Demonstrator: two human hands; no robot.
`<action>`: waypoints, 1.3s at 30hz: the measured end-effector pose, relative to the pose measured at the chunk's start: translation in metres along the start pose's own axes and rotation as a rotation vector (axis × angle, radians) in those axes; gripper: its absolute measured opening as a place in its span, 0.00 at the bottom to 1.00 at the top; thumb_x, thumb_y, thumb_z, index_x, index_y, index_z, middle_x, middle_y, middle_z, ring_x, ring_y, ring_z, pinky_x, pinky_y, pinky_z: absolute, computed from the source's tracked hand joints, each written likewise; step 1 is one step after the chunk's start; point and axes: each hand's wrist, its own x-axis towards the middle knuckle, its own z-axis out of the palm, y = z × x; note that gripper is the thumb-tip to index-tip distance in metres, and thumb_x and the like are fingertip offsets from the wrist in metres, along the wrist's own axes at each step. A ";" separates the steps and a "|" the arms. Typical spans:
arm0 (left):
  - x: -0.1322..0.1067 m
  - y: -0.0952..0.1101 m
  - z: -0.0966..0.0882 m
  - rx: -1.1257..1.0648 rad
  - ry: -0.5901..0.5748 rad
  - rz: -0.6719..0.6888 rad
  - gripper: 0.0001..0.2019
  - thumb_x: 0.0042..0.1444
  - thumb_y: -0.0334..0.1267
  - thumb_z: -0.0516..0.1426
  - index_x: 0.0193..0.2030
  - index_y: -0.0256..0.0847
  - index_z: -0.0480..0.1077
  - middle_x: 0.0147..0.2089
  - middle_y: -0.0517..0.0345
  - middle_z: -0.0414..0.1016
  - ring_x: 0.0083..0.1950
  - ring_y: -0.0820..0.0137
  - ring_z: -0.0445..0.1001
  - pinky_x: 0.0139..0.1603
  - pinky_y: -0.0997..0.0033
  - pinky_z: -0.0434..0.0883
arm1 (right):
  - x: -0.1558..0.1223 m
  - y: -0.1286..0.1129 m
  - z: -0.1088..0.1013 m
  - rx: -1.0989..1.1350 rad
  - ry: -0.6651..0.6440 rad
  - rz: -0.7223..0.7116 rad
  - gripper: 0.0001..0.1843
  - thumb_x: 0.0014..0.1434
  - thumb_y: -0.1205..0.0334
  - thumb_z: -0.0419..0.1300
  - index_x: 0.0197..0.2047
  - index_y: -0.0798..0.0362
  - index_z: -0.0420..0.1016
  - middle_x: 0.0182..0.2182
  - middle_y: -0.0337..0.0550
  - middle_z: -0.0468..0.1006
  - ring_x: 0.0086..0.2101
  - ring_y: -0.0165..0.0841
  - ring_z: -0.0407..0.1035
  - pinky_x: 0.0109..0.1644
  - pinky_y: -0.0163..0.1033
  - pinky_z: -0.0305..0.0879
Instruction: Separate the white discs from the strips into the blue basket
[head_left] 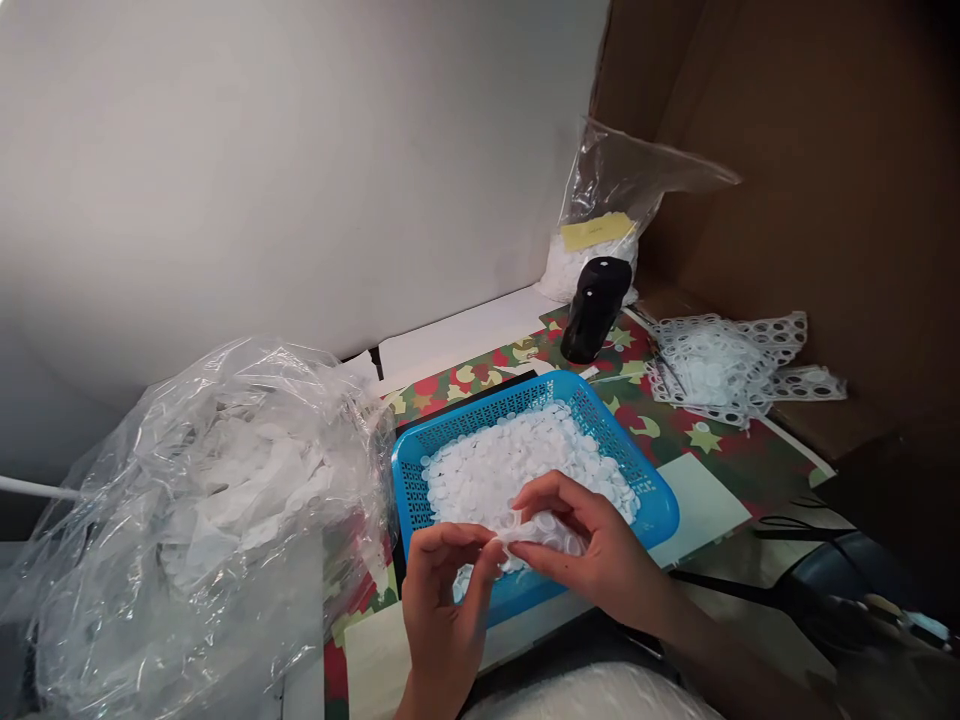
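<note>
Two hands, pinched translucent plastic, blue basket

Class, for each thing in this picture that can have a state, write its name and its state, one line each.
Left hand: thumb and fingertips pinched
Right hand: curled around translucent white material
Blue basket: upright, holding many white discs
Large plastic bag: crumpled, partly filled
Rear plastic bag: partly filled
Black bottle-like object: standing
Perforated sheets: heaped loosely
</note>
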 end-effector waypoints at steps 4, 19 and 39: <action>0.000 -0.003 -0.001 -0.011 -0.041 -0.029 0.09 0.58 0.29 0.56 0.35 0.43 0.58 0.32 0.64 0.70 0.30 0.78 0.71 0.29 0.83 0.71 | 0.001 -0.004 -0.006 0.070 -0.022 0.016 0.10 0.53 0.64 0.65 0.36 0.47 0.67 0.29 0.34 0.67 0.30 0.28 0.62 0.31 0.31 0.58; 0.006 -0.004 -0.023 0.274 -0.115 -0.004 0.07 0.58 0.31 0.58 0.40 0.43 0.63 0.34 0.61 0.71 0.34 0.73 0.71 0.36 0.76 0.71 | 0.006 -0.011 -0.044 0.145 0.334 -0.026 0.08 0.51 0.58 0.65 0.33 0.47 0.70 0.27 0.35 0.67 0.23 0.28 0.58 0.23 0.31 0.55; 0.021 0.008 -0.017 0.188 -0.438 -0.068 0.20 0.65 0.42 0.47 0.63 0.46 0.56 0.68 0.50 0.55 0.69 0.58 0.52 0.67 0.50 0.54 | 0.008 -0.004 -0.024 0.445 -0.235 -0.081 0.09 0.55 0.63 0.62 0.32 0.48 0.63 0.33 0.39 0.75 0.36 0.35 0.72 0.39 0.41 0.66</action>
